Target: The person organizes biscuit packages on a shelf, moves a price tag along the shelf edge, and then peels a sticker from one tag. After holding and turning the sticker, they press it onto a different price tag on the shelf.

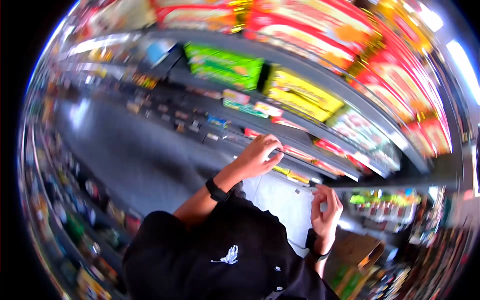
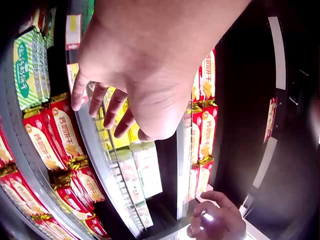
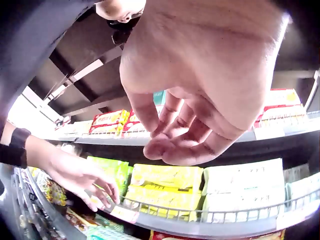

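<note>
The person's left hand (image 1: pixel 257 157) reaches with loosely spread fingers to the wire rail at the shelf edge (image 3: pixel 165 212), fingertips just at the yellow packets (image 3: pixel 165 187) without gripping any, while the right hand (image 1: pixel 326 210) hangs back with fingers softly curled and nothing in it. As I see it, a careless pull could drag a neighbouring packet over the low rail, since they stand tightly side by side. The head view is too smeared to read the shelf, whereas the right wrist view shows the rail and green packets (image 3: pixel 107 172) plainly, and only the left wrist view shows the red packets (image 2: pixel 50 140) alongside.
</note>
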The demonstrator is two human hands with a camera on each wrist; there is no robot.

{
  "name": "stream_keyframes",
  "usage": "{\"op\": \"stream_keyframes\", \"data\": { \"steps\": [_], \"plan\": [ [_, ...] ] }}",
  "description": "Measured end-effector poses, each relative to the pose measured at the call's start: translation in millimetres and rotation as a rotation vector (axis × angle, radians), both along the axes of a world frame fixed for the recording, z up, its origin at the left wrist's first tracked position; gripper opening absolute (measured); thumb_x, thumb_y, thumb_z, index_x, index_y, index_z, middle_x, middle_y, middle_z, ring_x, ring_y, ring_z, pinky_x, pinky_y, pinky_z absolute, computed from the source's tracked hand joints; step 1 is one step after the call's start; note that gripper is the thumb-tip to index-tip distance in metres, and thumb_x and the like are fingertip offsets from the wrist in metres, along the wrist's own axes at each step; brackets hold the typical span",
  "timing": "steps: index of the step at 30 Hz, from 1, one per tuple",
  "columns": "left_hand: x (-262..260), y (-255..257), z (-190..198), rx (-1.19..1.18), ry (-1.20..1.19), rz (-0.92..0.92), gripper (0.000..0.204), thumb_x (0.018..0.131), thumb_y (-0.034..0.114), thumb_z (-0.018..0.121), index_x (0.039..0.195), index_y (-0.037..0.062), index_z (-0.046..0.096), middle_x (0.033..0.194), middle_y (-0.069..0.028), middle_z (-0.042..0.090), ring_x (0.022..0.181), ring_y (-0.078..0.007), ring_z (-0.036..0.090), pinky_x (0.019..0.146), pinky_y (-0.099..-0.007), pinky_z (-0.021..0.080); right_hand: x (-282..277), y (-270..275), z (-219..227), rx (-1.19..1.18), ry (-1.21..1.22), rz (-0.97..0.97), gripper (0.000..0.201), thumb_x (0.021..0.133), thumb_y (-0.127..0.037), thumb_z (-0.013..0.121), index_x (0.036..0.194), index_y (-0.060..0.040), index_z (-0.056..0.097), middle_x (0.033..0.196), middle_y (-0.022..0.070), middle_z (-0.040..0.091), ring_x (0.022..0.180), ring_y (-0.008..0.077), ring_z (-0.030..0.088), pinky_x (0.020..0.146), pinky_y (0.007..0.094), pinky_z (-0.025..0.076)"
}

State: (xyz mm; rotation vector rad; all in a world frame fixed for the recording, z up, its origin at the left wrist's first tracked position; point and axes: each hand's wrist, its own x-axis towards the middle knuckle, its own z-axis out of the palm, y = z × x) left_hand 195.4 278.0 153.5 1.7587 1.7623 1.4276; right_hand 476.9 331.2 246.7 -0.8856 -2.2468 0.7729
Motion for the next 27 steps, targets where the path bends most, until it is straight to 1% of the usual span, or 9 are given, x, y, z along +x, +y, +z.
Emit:
{"op": "stream_keyframes", "data": {
  "steps": [5, 8, 12, 15, 18, 19, 22, 24, 27],
  "plan": [
    [-29, -46, -33, 0.017, 0.019, 0.246, 0.019, 0.102, 0.021, 0.071, 0.113, 0.0058, 0.069, 0.118, -0.0161, 0.069, 0.115, -0.0374, 0.066, 0.104, -0.0480, 0.050, -37, 4, -12, -0.075, -0.128, 0.223, 0.028, 0.091, 0.008, 0.066, 0.117, -0.0007, 0.071, 0.094, 0.0123, 0.074, 0.069, 0.0207, 0.070, 0.068, 0.0328, 0.057],
    [-42, -71, -56, -0.067, 0.001, 0.302, 0.022, 0.102, 0.020, 0.072, 0.119, 0.0060, 0.068, 0.118, -0.0171, 0.069, 0.117, -0.0385, 0.065, 0.106, -0.0482, 0.049, -78, 7, -23, -0.023, -0.183, 0.361, 0.028, 0.091, 0.006, 0.068, 0.117, -0.0017, 0.071, 0.099, 0.0118, 0.074, 0.070, 0.0225, 0.070, 0.066, 0.0343, 0.057],
    [-54, -94, -54, -0.128, -0.033, 0.317, 0.024, 0.101, 0.017, 0.073, 0.122, 0.0052, 0.068, 0.123, -0.0180, 0.069, 0.122, -0.0400, 0.064, 0.109, -0.0478, 0.048, -137, 10, -51, -0.006, -0.111, 0.434, 0.028, 0.092, 0.005, 0.068, 0.119, -0.0008, 0.071, 0.105, 0.0157, 0.073, 0.086, 0.0337, 0.073, 0.078, 0.0411, 0.059],
    [-67, -108, -44, -0.187, -0.053, 0.298, 0.028, 0.100, 0.016, 0.074, 0.124, 0.0037, 0.068, 0.128, -0.0194, 0.069, 0.126, -0.0410, 0.063, 0.109, -0.0488, 0.049, -180, 2, -67, -0.064, -0.020, 0.433, 0.030, 0.091, 0.004, 0.068, 0.121, -0.0004, 0.070, 0.112, 0.0180, 0.072, 0.099, 0.0363, 0.073, 0.087, 0.0432, 0.060],
    [-93, -118, -52, -0.223, -0.061, 0.331, 0.028, 0.099, 0.014, 0.075, 0.124, 0.0024, 0.068, 0.124, -0.0199, 0.070, 0.121, -0.0420, 0.066, 0.104, -0.0492, 0.052, -215, -13, -76, -0.142, 0.050, 0.393, 0.036, 0.091, 0.005, 0.066, 0.126, -0.0002, 0.068, 0.117, 0.0179, 0.071, 0.106, 0.0368, 0.072, 0.090, 0.0441, 0.061],
    [-106, -120, -54, -0.175, -0.052, 0.325, 0.029, 0.098, 0.012, 0.075, 0.123, 0.0014, 0.067, 0.119, -0.0217, 0.071, 0.115, -0.0437, 0.068, 0.099, -0.0486, 0.056, -226, -13, -80, -0.114, 0.071, 0.388, 0.037, 0.091, 0.005, 0.066, 0.127, 0.0000, 0.067, 0.119, 0.0183, 0.070, 0.107, 0.0373, 0.071, 0.090, 0.0445, 0.061],
    [-152, -117, -52, -0.067, -0.149, 0.377, 0.027, 0.098, 0.011, 0.075, 0.122, 0.0007, 0.067, 0.115, -0.0231, 0.072, 0.112, -0.0438, 0.070, 0.097, -0.0476, 0.056, -254, -11, -82, -0.029, 0.069, 0.328, 0.041, 0.092, 0.001, 0.068, 0.133, 0.0025, 0.064, 0.124, 0.0223, 0.067, 0.115, 0.0399, 0.068, 0.096, 0.0449, 0.059],
    [-193, -109, -39, -0.008, -0.108, 0.417, 0.030, 0.101, 0.012, 0.073, 0.126, -0.0012, 0.064, 0.121, -0.0242, 0.070, 0.116, -0.0427, 0.068, 0.100, -0.0474, 0.055, -280, -2, -87, 0.017, 0.175, 0.236, 0.042, 0.095, -0.001, 0.069, 0.136, 0.0033, 0.062, 0.128, 0.0233, 0.066, 0.119, 0.0402, 0.067, 0.101, 0.0468, 0.057],
    [-264, -82, -23, 0.169, -0.088, 0.501, 0.041, 0.105, 0.018, 0.069, 0.140, -0.0014, 0.059, 0.132, -0.0236, 0.068, 0.121, -0.0409, 0.066, 0.104, -0.0478, 0.052, -321, 12, -86, -0.119, 0.344, 0.103, 0.063, 0.100, -0.009, 0.070, 0.158, 0.0012, 0.047, 0.156, 0.0222, 0.056, 0.144, 0.0356, 0.056, 0.121, 0.0507, 0.045]
  ]
}}
